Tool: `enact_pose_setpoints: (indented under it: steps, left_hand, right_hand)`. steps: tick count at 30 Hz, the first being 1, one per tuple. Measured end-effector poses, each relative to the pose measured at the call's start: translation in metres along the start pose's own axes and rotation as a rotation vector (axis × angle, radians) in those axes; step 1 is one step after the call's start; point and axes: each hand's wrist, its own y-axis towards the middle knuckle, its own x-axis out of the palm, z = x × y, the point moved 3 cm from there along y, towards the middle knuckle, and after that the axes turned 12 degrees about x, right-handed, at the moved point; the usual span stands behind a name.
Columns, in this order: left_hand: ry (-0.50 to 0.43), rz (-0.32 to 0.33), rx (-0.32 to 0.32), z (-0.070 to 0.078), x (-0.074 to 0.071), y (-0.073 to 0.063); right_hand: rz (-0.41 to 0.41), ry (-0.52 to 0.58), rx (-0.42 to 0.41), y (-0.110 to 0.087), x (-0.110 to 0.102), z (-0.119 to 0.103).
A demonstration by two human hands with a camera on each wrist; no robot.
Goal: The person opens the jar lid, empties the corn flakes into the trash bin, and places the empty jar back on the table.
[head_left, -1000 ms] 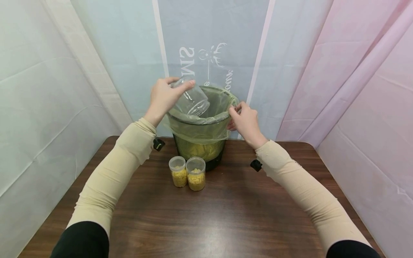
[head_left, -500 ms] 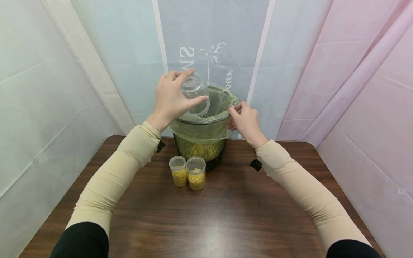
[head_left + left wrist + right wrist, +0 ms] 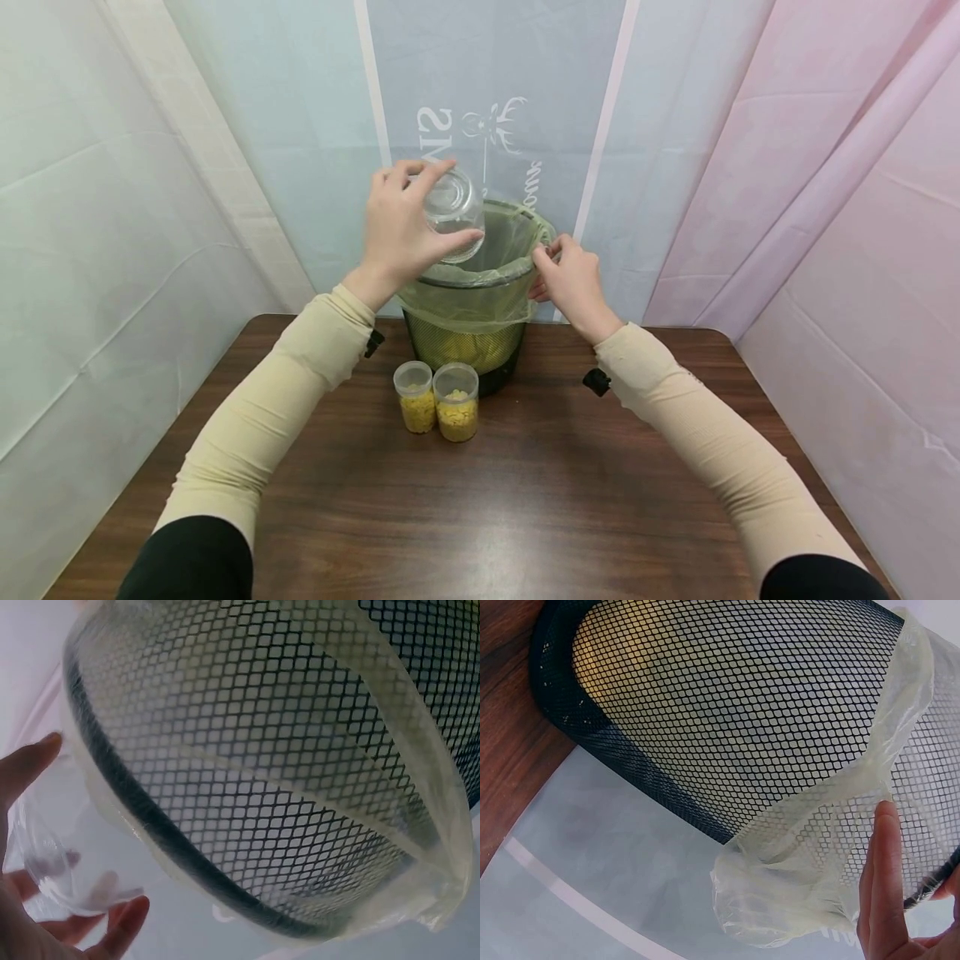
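The left hand (image 3: 405, 225) has its grip closed around a clear jar (image 3: 452, 196), thumb on one side and fingers on the other. The jar is held above the near left part of the bin's opening, tilted with its round base toward the head camera and its mouth turned downward. The right hand (image 3: 573, 279) pinches the thin yellowish-green plastic bag (image 3: 472, 310) at the right side of the rim; the right wrist view shows fingers lying along the outside. The bag lines the black mesh bin (image 3: 467, 346) and folds over its rim, and yellow shows through the mesh low down. In front of the bin, a narrower jar (image 3: 417, 407) and a wider jar (image 3: 458, 417) stand upright side by side on the dark wooden tabletop (image 3: 540, 492), each partly filled with yellow bits. A pale curtain (image 3: 300, 125) hangs behind.
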Motion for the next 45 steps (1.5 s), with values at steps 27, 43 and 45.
enact_pose_setpoints:
  steps: [27, 43, 45]
  left_hand:
    - [-0.812, -0.007, -0.748, -0.028, -0.002, -0.012]
    - [-1.014, 0.090, -0.742, -0.028, -0.004, -0.021]
    - [-1.028, 0.104, -0.737, -0.027, -0.003, -0.022]
  right_hand:
    - [0.004, -0.004, 0.005, 0.000, -0.002, 0.001]
    - [0.032, -0.134, -0.017, 0.002, -0.016, 0.002]
    - [0.026, -0.133, -0.015, 0.001, -0.020, 0.001]
